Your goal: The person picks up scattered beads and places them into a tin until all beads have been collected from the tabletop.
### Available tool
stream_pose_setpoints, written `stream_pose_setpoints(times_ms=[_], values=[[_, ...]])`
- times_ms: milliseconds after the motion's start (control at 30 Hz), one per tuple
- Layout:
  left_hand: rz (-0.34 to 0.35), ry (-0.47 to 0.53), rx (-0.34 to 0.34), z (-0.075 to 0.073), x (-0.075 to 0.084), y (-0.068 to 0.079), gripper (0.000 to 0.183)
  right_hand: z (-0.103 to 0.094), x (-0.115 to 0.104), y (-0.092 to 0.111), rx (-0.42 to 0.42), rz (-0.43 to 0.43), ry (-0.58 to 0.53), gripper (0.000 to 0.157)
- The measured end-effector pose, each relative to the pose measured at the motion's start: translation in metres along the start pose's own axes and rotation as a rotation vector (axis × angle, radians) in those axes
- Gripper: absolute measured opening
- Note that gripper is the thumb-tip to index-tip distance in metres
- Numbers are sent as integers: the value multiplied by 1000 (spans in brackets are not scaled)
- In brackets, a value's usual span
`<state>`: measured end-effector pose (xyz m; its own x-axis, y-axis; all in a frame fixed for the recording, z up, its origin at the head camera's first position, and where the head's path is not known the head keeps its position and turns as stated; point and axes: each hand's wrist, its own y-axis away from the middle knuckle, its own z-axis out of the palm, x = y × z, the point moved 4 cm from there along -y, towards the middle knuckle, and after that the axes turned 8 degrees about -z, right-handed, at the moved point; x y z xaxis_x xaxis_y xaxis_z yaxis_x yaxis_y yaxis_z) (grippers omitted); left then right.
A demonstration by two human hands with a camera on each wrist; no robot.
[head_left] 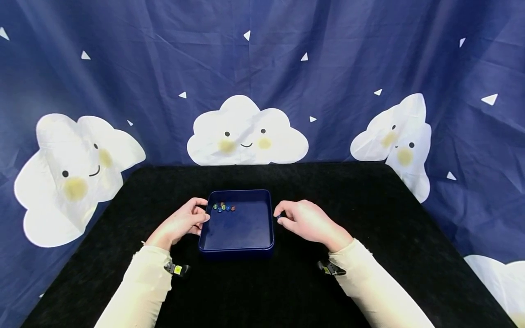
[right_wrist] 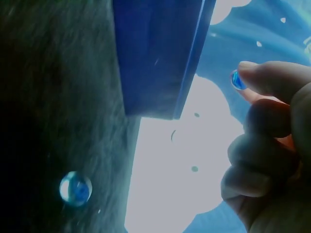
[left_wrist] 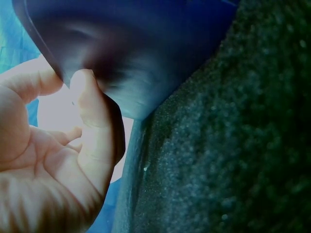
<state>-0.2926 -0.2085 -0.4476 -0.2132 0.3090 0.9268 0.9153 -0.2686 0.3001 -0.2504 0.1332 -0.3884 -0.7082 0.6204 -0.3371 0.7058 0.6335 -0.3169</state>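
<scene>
While left hand (head_left: 183, 222) pinches left wall of blue tray (head_left: 238, 233), right hand (head_left: 311, 222) has thumb and finger clamped on blue marble (right_wrist: 236, 80), just outside tray's right rim. Tray lies left of grip; marble round, no long axis; right hand nearer that rim. Second marble (right_wrist: 76, 189) rests on desk (head_left: 254, 291), apart from tray. Marble cluster (head_left: 219, 210) sits inside, far left.

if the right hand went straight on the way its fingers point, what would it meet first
Probably the blue tray, on its right side: the right hand, pinching a blue marble, points at it from close by. The hand's height is unclear, so it might pass over.
</scene>
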Motion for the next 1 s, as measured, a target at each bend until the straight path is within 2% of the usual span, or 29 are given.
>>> stream_pose_setpoints(times_ms=[333, 667, 1000], values=[[8, -3, 3, -1, 1, 1, 55, 2, -16, -20, -56, -56, 20, 13], [4, 0, 6, 0, 0, 1, 55, 12, -20, -31, -114, -40, 10, 13], [2, 0, 3, 1, 0, 2, 54, 7, -17, -31, -129, -10, 21, 13]])
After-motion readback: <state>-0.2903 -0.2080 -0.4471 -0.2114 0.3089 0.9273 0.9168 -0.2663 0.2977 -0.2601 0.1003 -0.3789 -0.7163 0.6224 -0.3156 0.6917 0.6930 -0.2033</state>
